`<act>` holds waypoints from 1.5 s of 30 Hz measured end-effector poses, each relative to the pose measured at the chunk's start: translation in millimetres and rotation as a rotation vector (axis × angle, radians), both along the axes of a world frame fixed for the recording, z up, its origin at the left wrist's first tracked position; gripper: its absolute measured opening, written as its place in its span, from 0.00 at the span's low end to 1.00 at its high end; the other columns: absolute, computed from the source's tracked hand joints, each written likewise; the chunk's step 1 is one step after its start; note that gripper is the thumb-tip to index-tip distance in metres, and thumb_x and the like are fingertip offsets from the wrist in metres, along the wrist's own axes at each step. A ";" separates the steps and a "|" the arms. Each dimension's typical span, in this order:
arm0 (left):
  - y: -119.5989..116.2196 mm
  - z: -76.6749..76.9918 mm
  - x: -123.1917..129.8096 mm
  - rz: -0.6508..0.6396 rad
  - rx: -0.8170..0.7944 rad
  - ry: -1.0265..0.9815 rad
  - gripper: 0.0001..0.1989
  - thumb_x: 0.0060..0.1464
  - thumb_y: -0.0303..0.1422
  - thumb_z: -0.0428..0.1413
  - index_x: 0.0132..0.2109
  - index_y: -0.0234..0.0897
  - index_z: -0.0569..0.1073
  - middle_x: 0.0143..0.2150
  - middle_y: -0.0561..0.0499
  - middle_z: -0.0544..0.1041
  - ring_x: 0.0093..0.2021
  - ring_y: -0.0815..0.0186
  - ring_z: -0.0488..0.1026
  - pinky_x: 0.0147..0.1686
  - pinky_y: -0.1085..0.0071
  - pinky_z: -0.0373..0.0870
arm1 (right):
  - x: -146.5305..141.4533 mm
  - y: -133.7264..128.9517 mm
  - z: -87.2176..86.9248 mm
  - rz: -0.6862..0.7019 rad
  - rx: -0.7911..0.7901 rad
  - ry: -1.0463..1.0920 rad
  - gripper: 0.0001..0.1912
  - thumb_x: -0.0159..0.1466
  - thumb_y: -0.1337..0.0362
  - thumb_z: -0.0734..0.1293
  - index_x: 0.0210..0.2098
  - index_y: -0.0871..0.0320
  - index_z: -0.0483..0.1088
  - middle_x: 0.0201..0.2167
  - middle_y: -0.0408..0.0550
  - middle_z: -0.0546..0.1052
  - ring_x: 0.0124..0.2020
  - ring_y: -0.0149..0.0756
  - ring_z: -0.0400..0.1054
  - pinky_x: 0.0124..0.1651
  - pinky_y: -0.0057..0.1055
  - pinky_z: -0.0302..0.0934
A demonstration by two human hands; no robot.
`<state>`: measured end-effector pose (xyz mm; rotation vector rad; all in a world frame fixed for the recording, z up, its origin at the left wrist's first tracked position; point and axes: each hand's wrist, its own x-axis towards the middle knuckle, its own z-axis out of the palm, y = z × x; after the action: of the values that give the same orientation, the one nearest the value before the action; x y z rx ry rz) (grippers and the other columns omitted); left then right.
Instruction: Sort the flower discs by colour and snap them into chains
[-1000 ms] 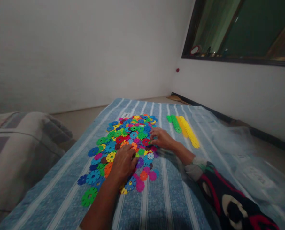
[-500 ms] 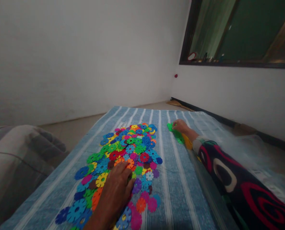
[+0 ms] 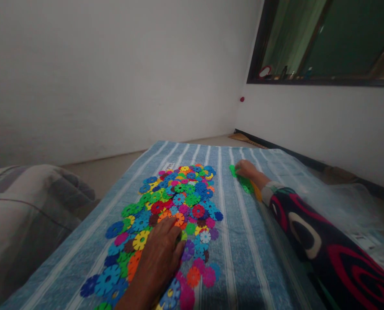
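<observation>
A heap of colourful notched plastic discs (image 3: 179, 199) lies across the striped cloth. My left hand (image 3: 162, 245) rests low on the near part of the heap, beside a yellow disc (image 3: 140, 240) and an orange one. Its fingers bend down over the discs, the thumb stands apart, and I see nothing held. Farther off to the right, my right hand (image 3: 248, 169) is closed, fingertips pinched at a green disc (image 3: 233, 170). More green discs (image 3: 246, 185) lie in a row under that hand, with a yellow-orange piece (image 3: 257, 192) by the wrist. The right fingertips are partly hidden.
Blue-and-white striped cloth (image 3: 240, 241) covers the surface. Clear plastic (image 3: 350, 202) lies along its right side. A cloth-covered bulk (image 3: 33, 224) stands at the left. Behind are a white wall (image 3: 114, 77) and a dark-framed window (image 3: 324, 43).
The view has shifted slightly, so everything sits a little farther right. My left hand stays on the heap. My right hand remains at the green discs, its fingers slightly changed in pose.
</observation>
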<state>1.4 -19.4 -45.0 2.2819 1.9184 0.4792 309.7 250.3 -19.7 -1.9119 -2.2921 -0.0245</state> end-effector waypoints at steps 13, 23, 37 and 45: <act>-9.4 20.5 9.3 -0.007 -0.078 0.038 0.04 0.55 0.30 0.54 0.36 0.36 0.74 0.53 0.42 0.73 0.56 0.55 0.68 0.57 0.58 0.64 | -39.9 -95.7 8.1 0.307 0.021 0.015 0.12 0.63 0.66 0.63 0.38 0.58 0.79 0.42 0.51 0.80 0.45 0.39 0.72 0.44 0.28 0.59; -13.0 17.7 16.2 0.009 -0.073 0.081 0.06 0.55 0.30 0.54 0.39 0.35 0.75 0.49 0.42 0.75 0.55 0.56 0.68 0.55 0.60 0.64 | -77.6 -226.1 -31.2 0.712 0.127 0.374 0.11 0.66 0.65 0.62 0.33 0.56 0.77 0.31 0.48 0.78 0.35 0.36 0.70 0.39 0.31 0.60; -24.1 14.1 36.0 -0.053 -0.045 0.121 0.08 0.57 0.30 0.51 0.41 0.34 0.74 0.47 0.42 0.74 0.52 0.57 0.69 0.54 0.61 0.66 | -88.7 -283.0 -60.2 0.543 0.255 0.618 0.11 0.66 0.65 0.61 0.31 0.55 0.73 0.31 0.47 0.77 0.35 0.38 0.69 0.40 0.33 0.62; -21.6 27.3 34.4 0.005 -0.035 0.060 0.08 0.57 0.29 0.51 0.40 0.33 0.74 0.46 0.42 0.76 0.50 0.59 0.71 0.51 0.65 0.66 | -89.8 -284.7 -76.4 0.563 0.463 0.585 0.11 0.66 0.66 0.60 0.32 0.58 0.73 0.30 0.51 0.77 0.35 0.39 0.70 0.41 0.33 0.62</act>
<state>35.8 -41.0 -17.8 2.2956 1.9438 0.3795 219.9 -34.3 -96.1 -0.8663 -2.0779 0.0577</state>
